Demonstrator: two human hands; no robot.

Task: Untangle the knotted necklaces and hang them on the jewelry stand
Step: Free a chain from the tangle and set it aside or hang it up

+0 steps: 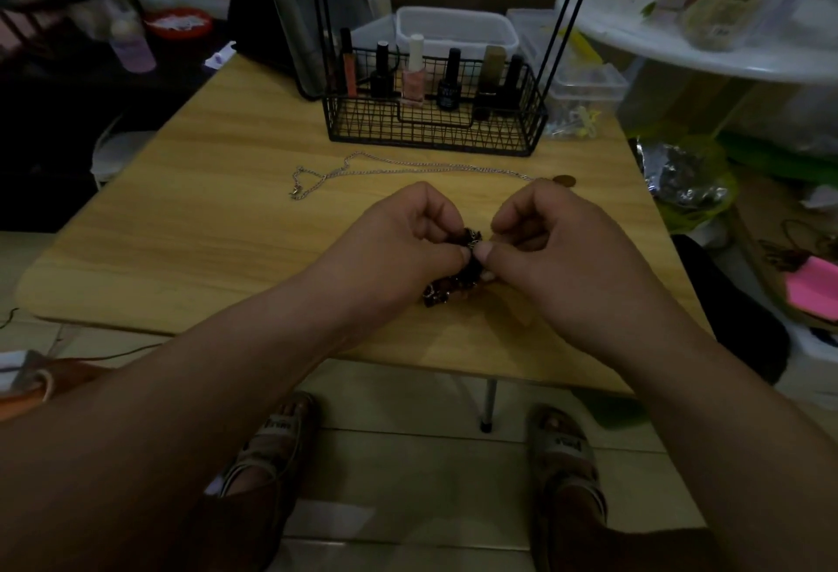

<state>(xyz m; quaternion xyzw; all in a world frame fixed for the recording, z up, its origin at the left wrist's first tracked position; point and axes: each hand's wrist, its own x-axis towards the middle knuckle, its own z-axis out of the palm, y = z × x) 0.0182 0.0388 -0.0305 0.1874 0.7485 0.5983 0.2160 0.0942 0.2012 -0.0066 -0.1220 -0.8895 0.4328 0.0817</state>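
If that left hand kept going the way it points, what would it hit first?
Probably the right hand: the left hand angles toward it, and both pinch the dark beaded necklace between them. Depth is hard to judge.

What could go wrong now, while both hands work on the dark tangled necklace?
Left hand and right hand both pinch the dark necklace; pulling apart may tighten the knot. It hangs near the table edge, so a slip might drop it to the floor. The light is dim, hiding fine links.
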